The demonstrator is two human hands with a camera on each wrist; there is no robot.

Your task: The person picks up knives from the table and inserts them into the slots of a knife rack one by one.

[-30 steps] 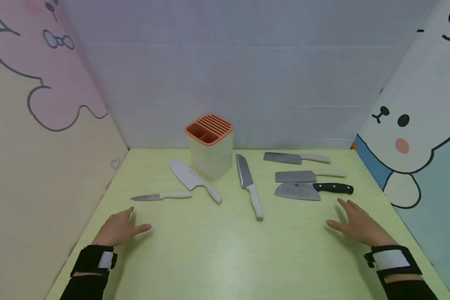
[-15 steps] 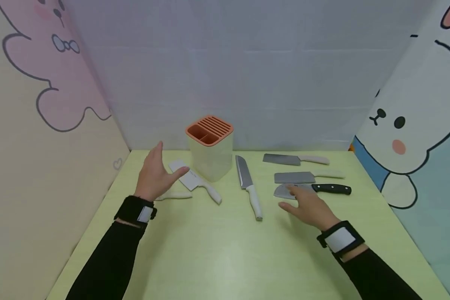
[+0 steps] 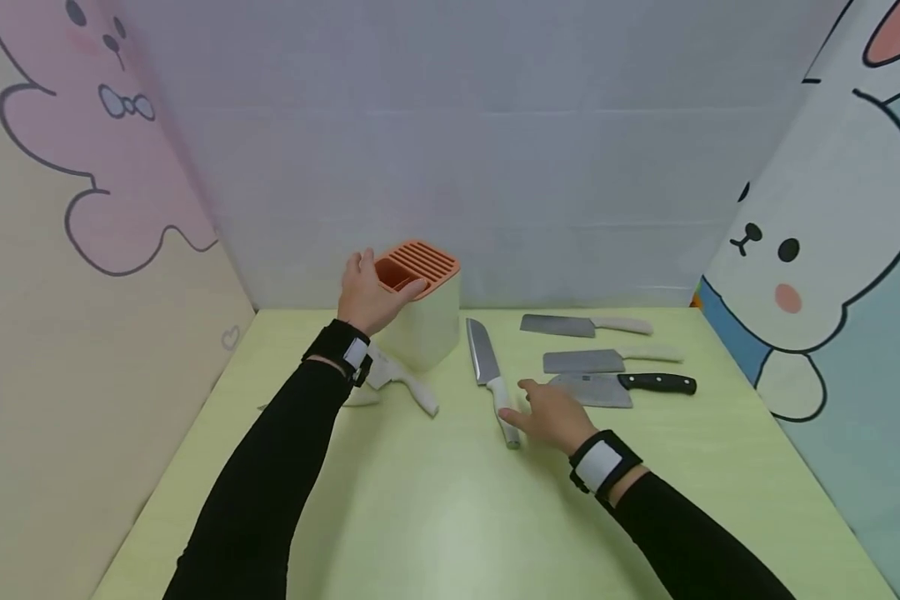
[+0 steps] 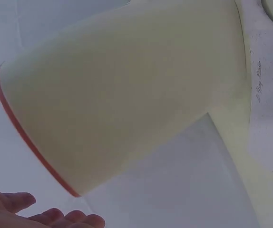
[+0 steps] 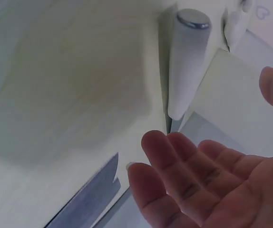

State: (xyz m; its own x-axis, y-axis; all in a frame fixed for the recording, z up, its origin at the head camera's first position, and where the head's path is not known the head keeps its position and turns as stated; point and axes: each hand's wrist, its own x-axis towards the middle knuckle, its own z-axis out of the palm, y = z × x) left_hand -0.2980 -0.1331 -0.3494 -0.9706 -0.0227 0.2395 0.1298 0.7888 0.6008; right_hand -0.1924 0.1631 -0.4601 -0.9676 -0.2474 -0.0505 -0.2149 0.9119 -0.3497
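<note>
A cream knife block (image 3: 427, 329) with an orange slotted top (image 3: 423, 262) stands at the back of the table. My left hand (image 3: 371, 296) is spread near the block's left front; in the left wrist view its fingertips (image 4: 93, 220) stay apart from the orange rim (image 4: 32, 147). My right hand (image 3: 555, 417) hovers with relaxed fingers beside the white handle of a chef's knife (image 3: 483, 350). In the right wrist view that handle (image 5: 189, 66) lies just beyond the fingertips, and nothing is held. A white-handled cleaver (image 3: 412, 387) lies partly behind the left wrist.
On the right lie a black-handled knife (image 3: 656, 382) and two pale-handled cleavers, one in the middle (image 3: 585, 361) and one farther back (image 3: 558, 325). A small knife (image 3: 362, 397) is mostly hidden under the left arm. Walls with cartoon animals enclose the table (image 3: 450, 517).
My left hand has moved forward and right from the table's left side to the knife block. My right hand has swept left, past the black-handled knife, to the chef's knife handle.
</note>
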